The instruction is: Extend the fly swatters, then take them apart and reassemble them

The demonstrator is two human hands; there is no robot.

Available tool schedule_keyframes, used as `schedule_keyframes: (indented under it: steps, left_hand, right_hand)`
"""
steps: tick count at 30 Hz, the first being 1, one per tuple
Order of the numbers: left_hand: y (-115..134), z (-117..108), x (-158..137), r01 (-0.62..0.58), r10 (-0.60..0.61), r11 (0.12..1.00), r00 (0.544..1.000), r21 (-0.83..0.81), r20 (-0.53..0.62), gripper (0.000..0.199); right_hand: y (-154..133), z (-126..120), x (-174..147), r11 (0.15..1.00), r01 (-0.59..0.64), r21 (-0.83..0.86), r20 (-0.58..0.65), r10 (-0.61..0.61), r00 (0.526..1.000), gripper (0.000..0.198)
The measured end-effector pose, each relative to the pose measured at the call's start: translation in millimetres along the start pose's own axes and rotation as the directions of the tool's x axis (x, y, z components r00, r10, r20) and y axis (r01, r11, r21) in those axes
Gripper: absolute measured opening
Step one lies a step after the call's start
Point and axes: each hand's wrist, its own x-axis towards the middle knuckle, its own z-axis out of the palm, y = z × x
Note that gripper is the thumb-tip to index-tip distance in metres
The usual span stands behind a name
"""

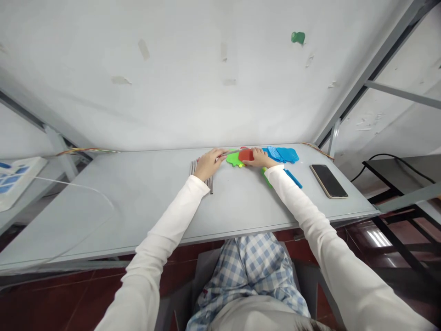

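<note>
My left hand [208, 164] is closed around a thin metal rod [233, 151], which points right across the flat colored pieces. Beneath that hand several silver metal rods [211, 185] lie side by side on the table. My right hand [261, 158] grips the right edge of a red flat piece [245, 155], thumb at the near side. A bright green flat piece [234, 159] with a wavy edge sits partly under the red one. Just right of my right hand are blue flat pieces [287, 154], one with a bumpy texture.
By my right forearm lie a green stick-like item [265, 177] and a blue bar [293, 179]. A black-screened phone [329, 181] rests at the right of the grey table [144, 197]. A white cable [86, 186] crosses the left side. A white wall stands behind.
</note>
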Motion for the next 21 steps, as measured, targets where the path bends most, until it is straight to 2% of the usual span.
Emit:
schedule_keyframes:
  steps: [3, 8, 11, 13, 15, 17, 19, 21]
  left_hand:
    - [-6.1, 4.1, -11.8, -0.033, 0.016, 0.982, 0.996, 0.188, 0.093, 0.037]
    - [-16.3, 8.9, -21.0, -0.082, 0.025, 0.931, 0.986, 0.357, 0.162, 0.045]
    - [-20.8, 9.7, -22.4, -0.104, 0.037, 0.897, 0.986, 0.430, 0.160, 0.049]
    - [-22.3, 10.6, -23.6, -0.107, 0.053, 0.878, 0.990, 0.466, 0.127, 0.050]
    - [-23.0, 11.5, -24.9, -0.117, 0.084, 0.866, 0.992, 0.486, 0.091, 0.050]
    - [-23.1, 11.8, -26.0, -0.131, 0.115, 0.858, 0.991, 0.497, 0.062, 0.050]
    - [-22.9, 10.9, -26.4, -0.126, 0.132, 0.854, 0.991, 0.505, 0.025, 0.049]
    - [-22.6, 9.1, -26.4, -0.101, 0.130, 0.856, 0.991, 0.506, -0.022, 0.047]
  right_hand:
    - [1.8, 2.0, 5.9, 1.000, -0.027, -0.006, 0.031, 0.027, 0.999, 0.092]
    - [3.2, -1.9, -7.6, 0.998, -0.028, -0.048, -0.117, 0.022, 0.993, 0.101]
    - [4.9, -8.3, -19.6, 0.999, -0.025, 0.038, -0.257, 0.034, 0.966, 0.088]
    - [8.4, -13.4, -26.8, 0.977, -0.030, 0.210, -0.289, 0.091, 0.953, 0.072]
    - [13.2, -18.3, -34.3, 0.878, 0.051, 0.476, -0.253, 0.081, 0.964, 0.058]
    - [17.3, -22.4, -42.8, 0.667, 0.162, 0.727, -0.245, 0.031, 0.969, 0.050]
    - [19.3, -25.4, -51.6, 0.456, 0.223, 0.861, -0.266, 0.030, 0.964, 0.047]
    - [19.0, -27.3, -58.9, 0.331, 0.231, 0.915, -0.261, 0.049, 0.964, 0.046]
